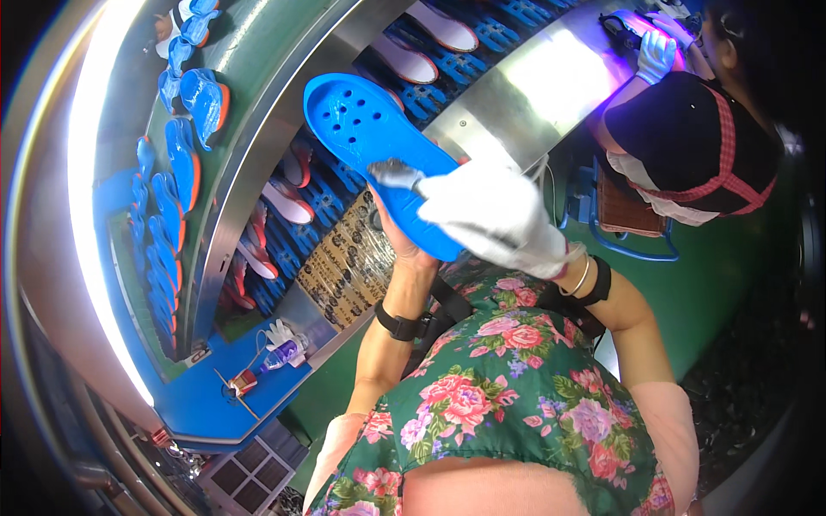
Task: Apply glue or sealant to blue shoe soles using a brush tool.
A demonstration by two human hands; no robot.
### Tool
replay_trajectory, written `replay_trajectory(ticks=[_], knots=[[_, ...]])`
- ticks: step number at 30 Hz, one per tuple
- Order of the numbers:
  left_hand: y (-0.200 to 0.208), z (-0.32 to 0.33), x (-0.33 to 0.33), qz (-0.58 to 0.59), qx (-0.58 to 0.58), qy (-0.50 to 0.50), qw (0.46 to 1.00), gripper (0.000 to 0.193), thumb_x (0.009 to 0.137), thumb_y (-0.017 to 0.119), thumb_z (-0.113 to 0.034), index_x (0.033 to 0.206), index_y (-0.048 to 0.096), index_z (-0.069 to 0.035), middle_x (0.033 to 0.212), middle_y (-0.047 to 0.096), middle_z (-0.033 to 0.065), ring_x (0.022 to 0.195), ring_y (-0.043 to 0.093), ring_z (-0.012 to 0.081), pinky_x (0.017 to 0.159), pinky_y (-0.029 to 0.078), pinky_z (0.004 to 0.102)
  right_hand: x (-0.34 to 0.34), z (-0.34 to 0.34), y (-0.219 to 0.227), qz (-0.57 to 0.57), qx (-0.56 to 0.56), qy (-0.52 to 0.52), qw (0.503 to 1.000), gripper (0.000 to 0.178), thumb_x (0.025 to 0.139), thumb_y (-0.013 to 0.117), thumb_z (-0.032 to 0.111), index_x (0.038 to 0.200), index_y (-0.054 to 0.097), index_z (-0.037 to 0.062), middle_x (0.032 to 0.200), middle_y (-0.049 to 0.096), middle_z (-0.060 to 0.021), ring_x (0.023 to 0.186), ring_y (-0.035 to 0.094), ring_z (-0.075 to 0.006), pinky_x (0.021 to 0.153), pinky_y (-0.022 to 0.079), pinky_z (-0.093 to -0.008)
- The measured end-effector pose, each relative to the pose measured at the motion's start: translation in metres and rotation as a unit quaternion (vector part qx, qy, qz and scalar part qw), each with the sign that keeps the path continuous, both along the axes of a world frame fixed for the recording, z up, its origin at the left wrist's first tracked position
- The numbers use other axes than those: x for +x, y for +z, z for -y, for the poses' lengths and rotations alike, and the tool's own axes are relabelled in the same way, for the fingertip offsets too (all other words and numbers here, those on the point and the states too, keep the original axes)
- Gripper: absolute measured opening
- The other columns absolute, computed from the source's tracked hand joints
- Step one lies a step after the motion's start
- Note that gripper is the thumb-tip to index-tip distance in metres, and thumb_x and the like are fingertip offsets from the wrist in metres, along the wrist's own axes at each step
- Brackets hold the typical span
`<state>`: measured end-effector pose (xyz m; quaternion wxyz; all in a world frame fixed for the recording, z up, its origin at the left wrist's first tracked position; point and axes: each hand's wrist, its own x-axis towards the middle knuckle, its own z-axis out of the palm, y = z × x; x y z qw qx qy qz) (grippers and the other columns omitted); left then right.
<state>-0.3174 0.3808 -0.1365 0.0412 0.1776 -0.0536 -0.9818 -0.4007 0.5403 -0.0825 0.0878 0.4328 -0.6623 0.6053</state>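
A blue shoe sole [348, 107], with several dark holes in its wider end, is held up slantwise in front of me. My left hand [397, 236], bare, grips its narrow end from below and behind; the sole hides some of the fingers. Over the lower half of the sole is my right hand [490, 211] in a white glove. It is closed on a brush [396, 175] whose dark bristles lie at the upper face of the sole, near its middle. The glove covers the brush's handle.
Blue shoe parts with orange edges [182, 163] line the green belt at left. White and pink soles [288, 202] sit on a lower rack behind my left hand. A purple bottle [284, 354] stands on a blue ledge. At upper right a co-worker's gloved hand [656, 56] works under purple light.
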Motion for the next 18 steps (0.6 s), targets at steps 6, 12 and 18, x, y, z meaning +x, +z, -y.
replay_trajectory(ticks=[6,12,18], knots=[[0.006,-0.001,0.0,-0.01,0.002,-0.019,1.0,0.096,0.089,0.056,-0.078,0.155,0.038,-0.01,0.15,0.051,0.0219,0.135,0.05,0.0483,0.111,0.041,0.0663,0.004,-0.013,-0.007,0.074,-0.031,0.113,0.99,0.024,0.078,0.081,0.003,0.101,0.08,0.0087,0.103,0.078,-0.0087,0.095,0.073,-0.0264,0.085,0.058,-0.0378],[-0.001,-0.004,0.005,-0.094,-0.026,-0.071,0.993,0.097,0.09,0.052,-0.079,0.154,0.038,-0.009,0.145,0.052,0.0295,0.126,0.057,0.0482,0.099,0.052,0.0636,0.023,-0.02,-0.004,0.017,0.017,0.146,0.989,0.024,0.078,0.083,0.005,0.1,0.079,0.012,0.105,0.077,-0.0073,0.093,0.074,-0.0244,0.081,0.059,-0.0372],[0.013,-0.01,0.0,0.049,-0.013,0.007,0.999,0.104,0.085,0.052,-0.084,0.155,0.036,-0.009,0.142,0.054,0.0308,0.119,0.06,0.0509,0.094,0.055,0.062,0.007,-0.031,-0.017,0.105,-0.012,0.11,0.988,0.019,0.08,0.082,0.007,0.098,0.077,0.007,0.103,0.076,-0.0078,0.094,0.072,-0.025,0.082,0.057,-0.0384]])
